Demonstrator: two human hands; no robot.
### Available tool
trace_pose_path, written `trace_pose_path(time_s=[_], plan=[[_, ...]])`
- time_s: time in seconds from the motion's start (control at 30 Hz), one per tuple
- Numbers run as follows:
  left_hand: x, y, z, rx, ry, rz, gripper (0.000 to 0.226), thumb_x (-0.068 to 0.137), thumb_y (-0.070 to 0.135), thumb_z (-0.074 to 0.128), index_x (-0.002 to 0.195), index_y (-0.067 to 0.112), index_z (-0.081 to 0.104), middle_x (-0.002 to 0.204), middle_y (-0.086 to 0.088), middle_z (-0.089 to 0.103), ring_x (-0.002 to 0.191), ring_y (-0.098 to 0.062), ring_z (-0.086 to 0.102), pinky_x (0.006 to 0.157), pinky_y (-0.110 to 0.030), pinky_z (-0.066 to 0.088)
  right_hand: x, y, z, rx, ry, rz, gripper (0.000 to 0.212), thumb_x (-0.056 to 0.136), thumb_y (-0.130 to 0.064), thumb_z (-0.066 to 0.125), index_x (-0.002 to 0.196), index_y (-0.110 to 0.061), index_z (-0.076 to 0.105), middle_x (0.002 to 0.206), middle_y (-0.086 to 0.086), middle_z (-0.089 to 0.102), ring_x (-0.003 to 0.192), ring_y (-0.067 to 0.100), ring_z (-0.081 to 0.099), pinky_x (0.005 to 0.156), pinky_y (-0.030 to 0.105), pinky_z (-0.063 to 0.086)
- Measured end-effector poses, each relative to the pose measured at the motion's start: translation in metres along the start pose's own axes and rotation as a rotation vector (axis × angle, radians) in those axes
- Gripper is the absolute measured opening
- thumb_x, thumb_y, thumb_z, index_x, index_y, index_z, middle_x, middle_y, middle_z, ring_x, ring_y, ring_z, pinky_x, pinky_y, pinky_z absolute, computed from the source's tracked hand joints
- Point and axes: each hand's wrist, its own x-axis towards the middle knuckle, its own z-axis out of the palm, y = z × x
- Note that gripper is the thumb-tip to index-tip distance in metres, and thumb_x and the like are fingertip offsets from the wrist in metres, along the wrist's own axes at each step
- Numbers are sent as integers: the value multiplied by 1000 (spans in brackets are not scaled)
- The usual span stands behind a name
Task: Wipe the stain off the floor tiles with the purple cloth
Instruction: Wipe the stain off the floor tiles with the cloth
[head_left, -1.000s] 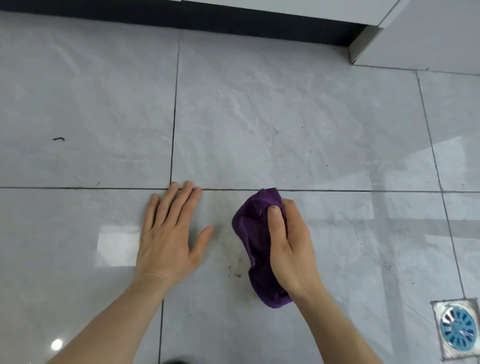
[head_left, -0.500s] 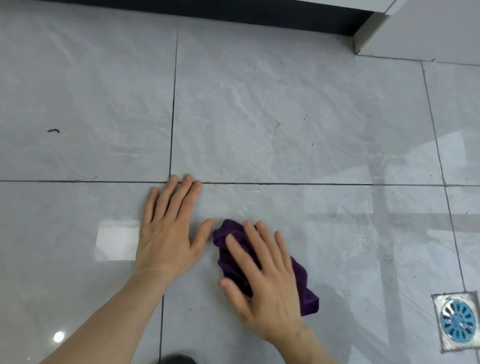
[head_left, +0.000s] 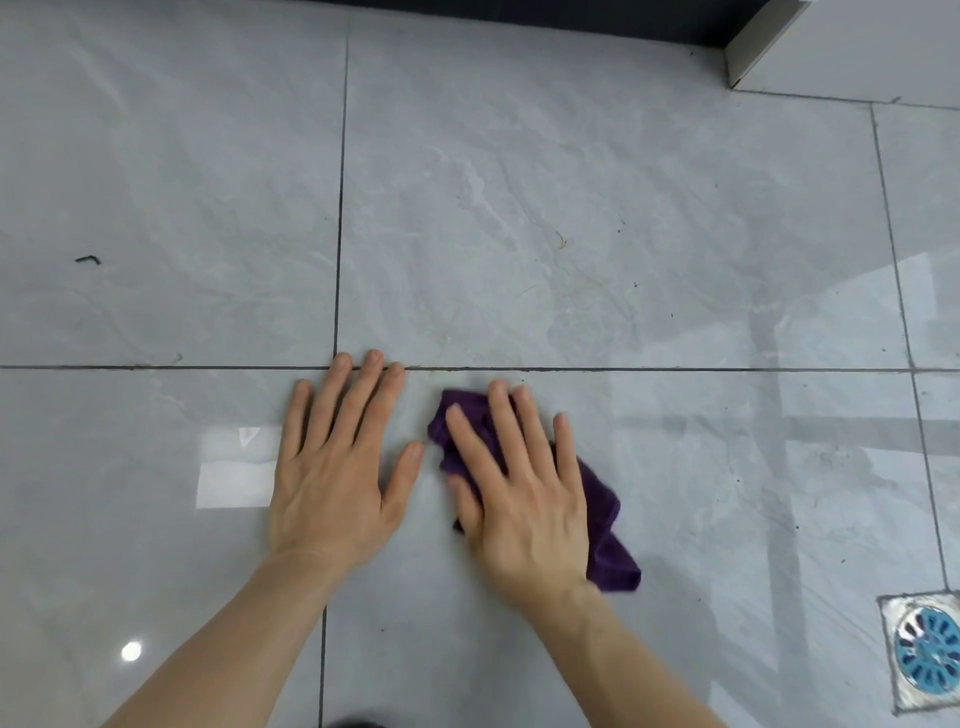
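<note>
Pushed up toward the grout line, right hand (head_left: 524, 499) presses purple cloth (head_left: 602, 514) flat-fingered; left hand (head_left: 332, 478) splayed.

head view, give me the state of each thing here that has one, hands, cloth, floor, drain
left hand: open, flat on the floor tiles, fingers together
right hand: open, palm down, pressing the cloth
purple cloth: crumpled, pinned under the right hand
floor tiles: glossy, with small dark specks and faint scuffs
dark scrap: lying loose on the far left tile
floor drain: blue grate in place
</note>
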Motion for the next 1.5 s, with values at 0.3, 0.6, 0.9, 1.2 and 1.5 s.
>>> trace_pose_path(time_s=[0.3,0.6,0.9,1.2,1.5], plan=[[1,1,-4,-10,-43,-5,75,99,54,35,165,23,19,174,2,20,163,-22,12,129,-55,18,147,78,-15,-96,100,115,52,110,-45,35,161,-32,33,172,9,27,160,32,22,129,55,17],[-1,-1,0,-3,-33,12,76,98,57,33,165,22,21,174,3,21,162,-22,14,129,-56,19,160,86,-22,200,291,362,34,107,-23,47,138,-24,59,153,2,51,145,28,45,103,46,53],[3,2,-3,-25,70,23,75,93,51,42,159,15,38,168,-2,36,157,-26,31,123,-60,30,170,106,-60,725,808,809,36,107,-29,34,111,-61,50,112,-35,53,76,-5,65,71,27,52],[3,4,4,15,134,24,72,92,50,45,156,15,45,165,-5,42,153,-30,39,119,-62,35,208,126,-43,137,271,614,51,109,-40,40,158,-25,41,173,7,24,162,27,12,130,45,15],[2,5,-1,1,76,15,75,95,51,40,159,14,37,168,-6,35,156,-30,32,123,-61,29,182,72,-19,94,134,119,44,108,-33,47,151,-26,52,168,5,36,160,27,23,128,46,24]])
